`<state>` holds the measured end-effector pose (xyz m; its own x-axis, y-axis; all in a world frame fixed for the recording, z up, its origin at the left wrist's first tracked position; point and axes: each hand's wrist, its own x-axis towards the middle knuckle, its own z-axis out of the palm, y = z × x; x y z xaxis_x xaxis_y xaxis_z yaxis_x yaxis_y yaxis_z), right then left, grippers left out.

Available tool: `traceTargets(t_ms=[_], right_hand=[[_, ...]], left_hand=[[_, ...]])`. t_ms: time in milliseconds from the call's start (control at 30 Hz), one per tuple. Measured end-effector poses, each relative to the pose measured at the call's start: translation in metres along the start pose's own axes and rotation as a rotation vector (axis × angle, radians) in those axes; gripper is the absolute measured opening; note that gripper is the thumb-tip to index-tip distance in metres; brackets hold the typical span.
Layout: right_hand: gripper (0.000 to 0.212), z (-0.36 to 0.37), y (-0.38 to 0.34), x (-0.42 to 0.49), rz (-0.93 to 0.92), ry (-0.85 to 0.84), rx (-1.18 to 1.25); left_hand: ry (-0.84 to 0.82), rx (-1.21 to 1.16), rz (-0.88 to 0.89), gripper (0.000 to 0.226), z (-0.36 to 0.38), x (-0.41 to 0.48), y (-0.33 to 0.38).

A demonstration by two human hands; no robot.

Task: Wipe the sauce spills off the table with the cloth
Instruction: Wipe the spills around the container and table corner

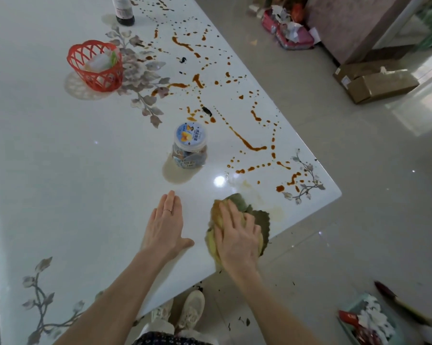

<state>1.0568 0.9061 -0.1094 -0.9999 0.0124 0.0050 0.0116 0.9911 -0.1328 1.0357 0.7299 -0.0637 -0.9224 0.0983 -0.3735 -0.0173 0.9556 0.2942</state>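
A crumpled yellow-green cloth (258, 215) lies on the white glossy table (60, 170) near its front right edge. My right hand (237, 235) presses flat on top of the cloth, fingers spread over it. My left hand (166, 226) rests flat and open on the table just left of the cloth, holding nothing. Brown sauce spills (247, 143) run in lines and drops from the far end of the table down to the right corner. A faint smeared patch (275, 211) lies right of the cloth.
A clear jar with a blue lid (189, 148) stands beyond my hands. A red plastic basket (96, 66) sits farther left, a dark bottle (124, 9) at the far end. Cardboard boxes (376, 80) and bins of rubbish (288, 31) stand on the tiled floor.
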Motion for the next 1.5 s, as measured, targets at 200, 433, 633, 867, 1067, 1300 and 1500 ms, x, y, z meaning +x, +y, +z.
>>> traceTargets(t_ms=[200,433,633,867,1067,1300,1500], right_hand=[[0.057,0.002,0.039,0.019,0.075,0.073,-0.032],[0.055,0.013,-0.010,-0.015,0.250,0.159,0.079],[0.058,0.014,0.032,-0.008,0.069,0.194,-0.006],[0.053,0.004,0.067,0.021,0.353,0.175,0.042],[0.048,0.017,0.022,-0.011,-0.134,0.173,0.022],[0.055,0.004,0.035,0.032,0.122,0.130,-0.009],[0.047,0.000,-0.006,0.058,-0.122,0.014,-0.015]], left_hand=[[0.001,-0.006,0.003,0.115,0.001,0.000,-0.002],[0.001,-0.008,0.003,0.115,0.005,0.002,-0.004],[0.001,-0.017,0.004,0.116,0.004,0.001,-0.004],[0.010,-0.006,0.006,0.116,0.005,0.002,-0.005],[0.013,-0.011,0.004,0.116,0.004,0.001,-0.003],[0.002,-0.010,-0.002,0.115,0.003,0.002,-0.003],[-0.005,-0.006,-0.004,0.113,0.001,-0.001,-0.002]])
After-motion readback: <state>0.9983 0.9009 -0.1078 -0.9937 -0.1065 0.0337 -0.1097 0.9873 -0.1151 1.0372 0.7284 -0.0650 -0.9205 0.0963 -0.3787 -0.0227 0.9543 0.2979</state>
